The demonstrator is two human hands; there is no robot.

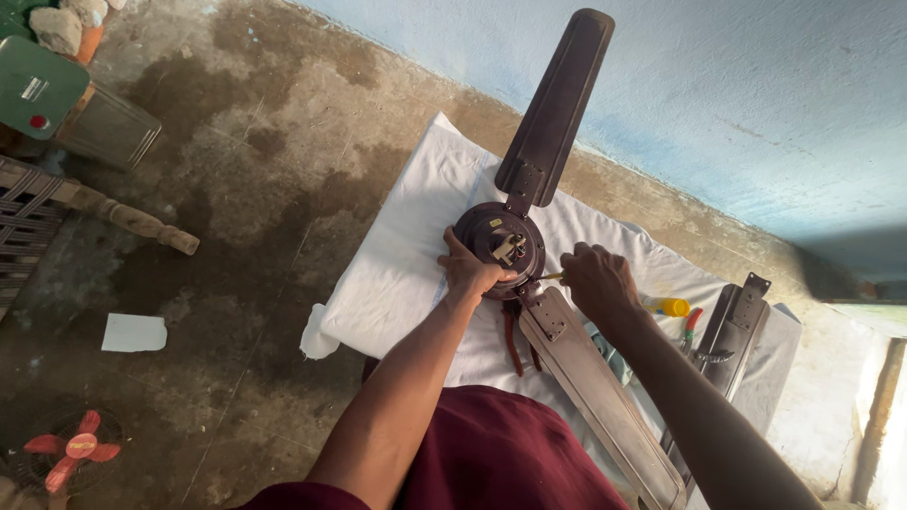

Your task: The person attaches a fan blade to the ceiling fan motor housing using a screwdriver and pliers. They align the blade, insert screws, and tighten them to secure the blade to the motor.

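Note:
A dark brown ceiling fan motor hub (501,247) lies on a white cloth (397,274) over a low surface. One blade (556,109) points away toward the wall, and another blade (605,397) runs toward me. My left hand (467,272) grips the near rim of the hub. My right hand (597,280) is closed around a tool whose thin yellowish shaft (550,277) points at the hub's edge near the blade bracket. Red-handled pliers (515,340) lie under the near blade.
A loose fan blade (732,331) rests at the right on the cloth beside a yellow-capped item (669,306) and a red-and-green screwdriver (692,326). A blue wall (718,85) is close behind. On the stained concrete floor: a small red fan (74,449), white paper (133,332), a green box (36,87).

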